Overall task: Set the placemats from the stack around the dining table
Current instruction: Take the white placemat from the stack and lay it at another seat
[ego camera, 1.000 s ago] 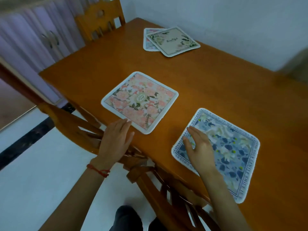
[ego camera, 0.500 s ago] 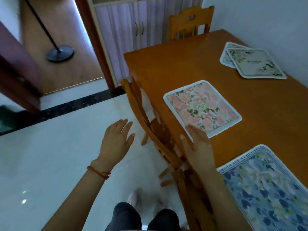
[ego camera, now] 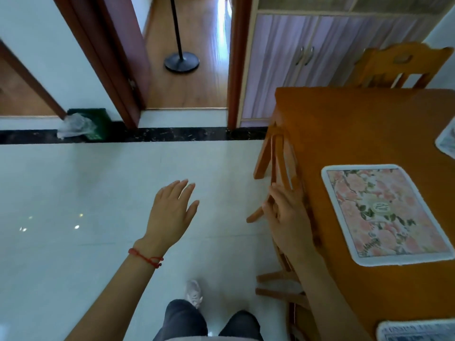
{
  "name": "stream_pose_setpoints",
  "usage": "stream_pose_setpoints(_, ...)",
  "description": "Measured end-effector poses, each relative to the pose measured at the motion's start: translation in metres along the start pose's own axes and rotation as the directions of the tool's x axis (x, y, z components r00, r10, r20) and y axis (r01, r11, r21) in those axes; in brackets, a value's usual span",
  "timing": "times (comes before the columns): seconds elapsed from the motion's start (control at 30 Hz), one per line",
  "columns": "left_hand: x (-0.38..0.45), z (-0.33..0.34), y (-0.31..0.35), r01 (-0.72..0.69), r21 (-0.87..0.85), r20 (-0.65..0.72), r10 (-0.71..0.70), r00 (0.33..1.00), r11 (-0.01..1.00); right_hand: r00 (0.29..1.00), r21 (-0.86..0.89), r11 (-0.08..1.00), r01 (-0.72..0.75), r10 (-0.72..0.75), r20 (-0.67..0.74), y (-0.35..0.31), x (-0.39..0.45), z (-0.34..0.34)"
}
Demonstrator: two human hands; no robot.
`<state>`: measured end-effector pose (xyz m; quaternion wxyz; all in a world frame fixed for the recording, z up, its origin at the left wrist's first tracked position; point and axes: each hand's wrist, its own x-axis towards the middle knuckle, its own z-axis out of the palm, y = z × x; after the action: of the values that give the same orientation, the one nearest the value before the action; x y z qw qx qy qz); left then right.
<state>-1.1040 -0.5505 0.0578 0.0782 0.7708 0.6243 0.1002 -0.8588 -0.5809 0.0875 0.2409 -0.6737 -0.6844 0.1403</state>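
Note:
A pink floral placemat (ego camera: 384,214) lies flat on the orange wooden dining table (ego camera: 357,124) at the right. A blue floral placemat (ego camera: 416,331) shows only its corner at the bottom right. At the right edge a sliver of the placemat stack (ego camera: 446,141) is visible. My left hand (ego camera: 171,215) hovers over the white floor with fingers straight, holding nothing. My right hand (ego camera: 286,217) is open in front of the back of a wooden chair (ego camera: 278,158) tucked against the table's side; whether it touches the chair I cannot tell.
A second wooden chair (ego camera: 398,67) stands at the table's far end, before a lilac cabinet (ego camera: 302,60). Ahead is a doorway with a black floor-lamp base (ego camera: 181,62). A green bin with a plastic bag (ego camera: 83,123) sits by the wall. White floor lies to the left.
My view has swung left, away from the table. Both hands have come off the placemats; the left now hangs over the floor and the right is by the chair back.

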Motion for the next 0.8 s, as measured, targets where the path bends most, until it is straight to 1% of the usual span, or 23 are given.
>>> stream_pose_setpoints(0.03,0.001,-0.002,-0.011,0.016,0.002,0.0,-0.016,1.0,1.0,1.0,-0.021,1.0,0.02,-0.02,0.009,-0.008,0.007,0.007)
stream_pose_setpoints(0.13,0.008,-0.009,-0.044,0.066,0.005,-0.01,-0.066,0.998,0.998,0.994,-0.168,0.981,0.094,-0.101,-0.036,-0.032,0.03,0.03)
stream_pose_setpoints(0.17,0.011,-0.011,-0.055,0.082,0.008,-0.013,-0.082,0.997,0.997,0.993,-0.178,0.979,0.105,-0.113,-0.039,-0.039,0.038,0.038)
stream_pose_setpoints(0.3,0.028,-0.015,-0.094,0.126,0.035,0.009,-0.126,0.992,0.991,0.993,-0.158,0.98,0.117,-0.115,0.017,-0.058,0.07,0.074)
stream_pose_setpoints(0.47,0.055,-0.013,-0.128,0.141,0.049,0.049,-0.143,0.988,0.989,0.992,-0.193,0.974,0.123,-0.114,0.054,-0.068,0.106,0.105)
stream_pose_setpoints(0.67,0.108,-0.005,-0.146,0.157,0.052,0.094,-0.161,0.982,0.986,0.991,-0.223,0.969,0.106,-0.085,0.103,-0.063,0.159,0.123)
stream_pose_setpoints(0.8,0.163,0.002,-0.149,0.156,0.069,0.097,-0.162,0.982,0.985,0.989,-0.222,0.969,0.109,-0.083,0.125,-0.05,0.218,0.134)
